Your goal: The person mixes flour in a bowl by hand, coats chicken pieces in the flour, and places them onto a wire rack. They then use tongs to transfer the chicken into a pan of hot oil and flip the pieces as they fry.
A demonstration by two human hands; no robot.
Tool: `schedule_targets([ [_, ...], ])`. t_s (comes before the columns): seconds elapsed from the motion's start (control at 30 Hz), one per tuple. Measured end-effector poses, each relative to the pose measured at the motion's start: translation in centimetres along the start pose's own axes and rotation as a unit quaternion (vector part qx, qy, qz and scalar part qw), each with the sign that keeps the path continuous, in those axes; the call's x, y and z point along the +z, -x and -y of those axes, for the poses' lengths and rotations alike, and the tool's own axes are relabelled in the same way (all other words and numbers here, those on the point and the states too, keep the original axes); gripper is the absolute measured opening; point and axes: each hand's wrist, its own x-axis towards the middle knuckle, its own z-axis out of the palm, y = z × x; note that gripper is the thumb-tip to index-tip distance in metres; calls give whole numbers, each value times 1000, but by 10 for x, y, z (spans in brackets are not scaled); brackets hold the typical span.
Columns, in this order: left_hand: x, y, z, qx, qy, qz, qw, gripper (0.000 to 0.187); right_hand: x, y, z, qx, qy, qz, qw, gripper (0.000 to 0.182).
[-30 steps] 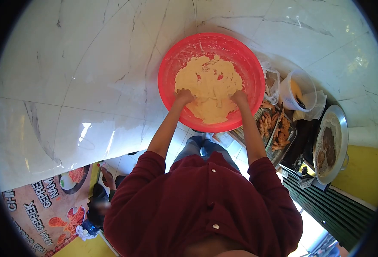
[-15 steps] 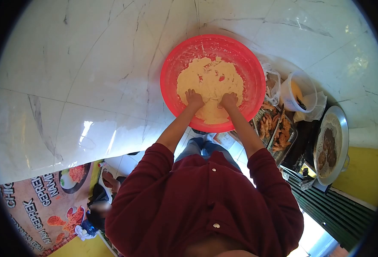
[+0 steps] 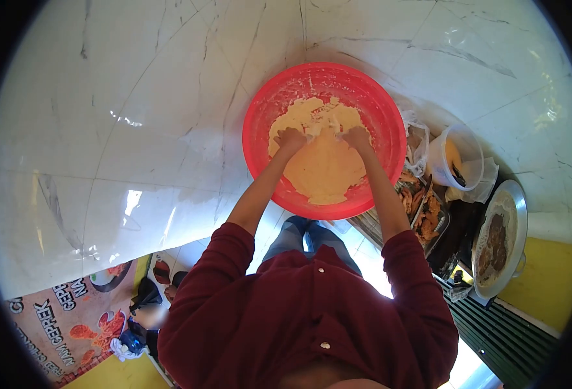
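Note:
A wide red basin (image 3: 258,129) holds a pale yellow, flour-like powder (image 3: 325,172), heaped smooth on the side near my body and broken up at the far side. Both hands are inside the basin, at the powder. My left hand (image 3: 291,139) is on the left of the heap, fingers curled in. On the right, my right hand (image 3: 357,137) is also closed, its fingers bent toward the middle. Whitish bits show at the inner side of both hands. Whatever they grip, if anything, is too small and powder-covered to make out.
Right of the basin are a plastic bag (image 3: 417,139), a clear tub (image 3: 470,149) with yellow contents and trays of fried pieces (image 3: 428,217). Farther right stands a large metal pan (image 3: 519,214) with frothy brown oil. A person (image 3: 150,316) is at lower left, beside a printed banner (image 3: 59,324).
Both hands have moved farther into the basin, away from my body, and their fingers are more curled. Powder now lies heaped nearer me. The view has shifted slightly.

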Motion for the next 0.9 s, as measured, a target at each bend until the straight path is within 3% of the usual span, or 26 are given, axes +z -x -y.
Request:
schedule_targets([
  [0.03,-4,-5,-3,-2,0,3,1000,48,-9,-3,6,18,32,-37,999,52],
  [0.07,-6,-10,-5,27,-29,-86,996,41,-17,4,16,19,33,-34,999,52],
  [0.1,-7,-17,-6,57,-58,-174,981,35,-26,13,28,24,99,-126,987,42],
  [0.13,-4,-26,-6,56,-57,-171,982,35,-29,16,33,29,164,-216,962,33],
  [0.17,3,-37,-3,81,-148,-205,964,29,-22,8,28,30,165,-213,963,33],
  [0.2,11,-45,1,107,-237,-237,936,24,-10,-4,22,41,248,-185,950,29],
  [0.23,22,-50,5,106,-237,-233,937,24,1,-14,14,52,328,-154,930,26],
  [0.3,44,-50,11,203,-400,-244,860,24,21,3,15,41,361,-137,921,25],
  [0.4,79,-30,11,223,-454,-247,826,22,61,24,23,30,394,-121,911,27],
  [0.47,101,-13,6,217,-427,-251,841,21,77,37,29,29,394,-124,910,30],
  [0.53,105,0,2,210,-401,-258,853,21,74,54,41,17,265,-18,964,34],
  [0.57,100,7,-2,178,-320,-201,909,24,77,45,37,17,265,-20,964,34],
  [0.6,92,15,-6,144,-234,-141,951,28,86,29,25,13,235,85,968,35],
  [0.63,78,20,-9,145,-234,-142,951,28,89,20,14,9,201,190,961,36],
  [0.67,57,24,-9,114,-162,-11,980,36,71,30,10,9,201,189,961,36],
  [0.7,41,23,-5,80,-86,120,986,45,34,53,14,-19,50,237,970,36],
  [0.73,41,11,10,81,-86,118,986,45,6,69,14,-47,-102,279,954,36],
  [0.8,47,-6,43,143,131,186,963,49,-17,81,0,-50,-152,265,951,38],
  [0.83,44,-5,51,142,130,187,963,49,-22,85,-10,-51,-202,253,945,40],
  [0.87,26,10,48,108,41,119,986,49,-24,79,-22,-50,-203,253,945,40],
  [0.9,15,20,48,73,-48,48,995,48,-20,63,-36,7,-94,240,966,42],
])
